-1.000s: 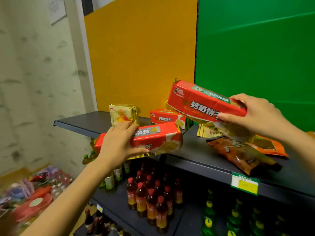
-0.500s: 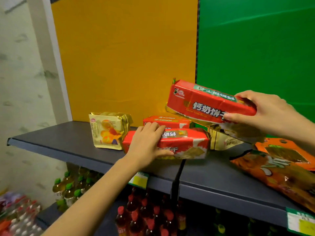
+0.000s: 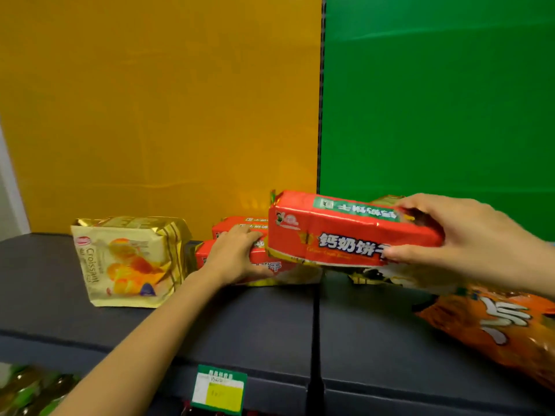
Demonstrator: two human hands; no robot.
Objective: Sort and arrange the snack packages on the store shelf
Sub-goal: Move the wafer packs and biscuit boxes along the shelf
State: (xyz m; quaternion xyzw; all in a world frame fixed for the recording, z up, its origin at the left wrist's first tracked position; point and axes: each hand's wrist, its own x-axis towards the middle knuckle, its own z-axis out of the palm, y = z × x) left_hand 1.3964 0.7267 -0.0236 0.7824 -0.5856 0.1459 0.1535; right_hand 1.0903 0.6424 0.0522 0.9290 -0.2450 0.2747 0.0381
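1. R hand (image 3: 468, 244) is gripping the held red biscuit pack (image 3: 345, 235) by its right end, w/ thumb pressing the front face and fingers curling over the top. This pack is hanging in the air, lengthwise L-to-R, above the shelf (image 3: 270, 325), over the seam btw the two shelf boards.
2. L hand (image 3: 237, 256) is grasping the front red pack (image 3: 279, 270), fingers wrapping over its top and thumb lying along the front. That pack is lying flat on the shelf, its right part hiding behind the held pack.
3. Back red pack (image 3: 232, 228) is sitting just behind the front one, near the yellow back panel (image 3: 150, 115). Only its upper left part is showing.
4. Croissant bag (image 3: 126, 262) is standing upright on the left board, just beside the front red pack's left end. Can't tell if they're touching.
5. Orange snack bag (image 3: 495, 325) is lying flat on the right board and running out of frame at the right.
6. A yellow-and-black pack (image 3: 387, 276) is peeking out under the held pack & R hand. It's mostly hidden, so type unclear.
7. Green back panel (image 3: 435, 100) is standing behind the right board.
8. Green-and-yellow price tag (image 3: 220, 391) is hanging on the shelf's front lip, under the L forearm.
9. Blurry green bottles (image 3: 27, 388) are showing bottom-left, below the shelf.
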